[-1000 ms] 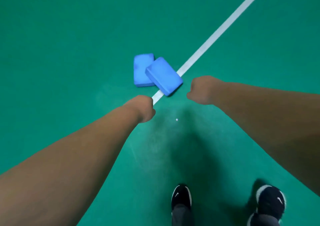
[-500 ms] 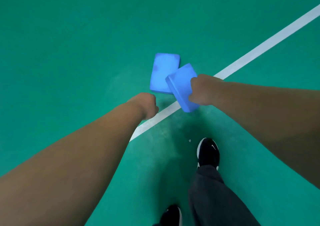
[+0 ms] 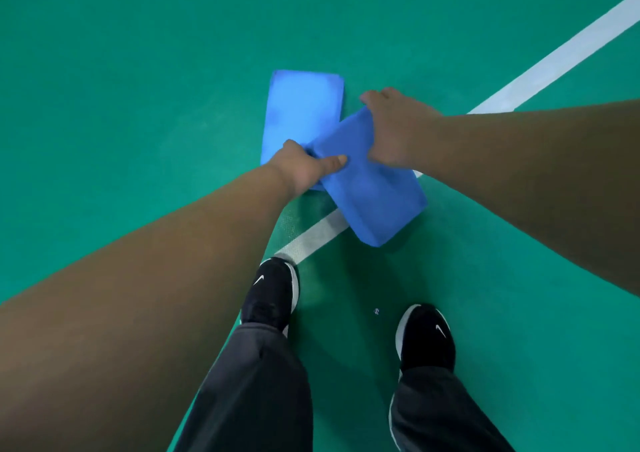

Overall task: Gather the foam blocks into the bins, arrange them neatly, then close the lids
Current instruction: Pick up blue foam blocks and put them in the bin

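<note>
Two blue foam blocks lie on the green floor. The nearer block [image 3: 374, 198] leans across the corner of the farther, lighter block [image 3: 301, 112] and covers part of a white line. My left hand [image 3: 304, 167] grips the near block's left edge, thumb laid on top. My right hand [image 3: 394, 126] grips its far right edge, fingers curled over the end. No bins are in view.
A white court line [image 3: 554, 60] runs diagonally from the upper right down to my left shoe [image 3: 273, 292]. My right shoe [image 3: 426, 337] stands on the green floor [image 3: 138, 70], which spreads out on all sides.
I have stepped closer and bent down. Both hands, fists in the air before, have come down onto the nearer block and taken hold of it.
</note>
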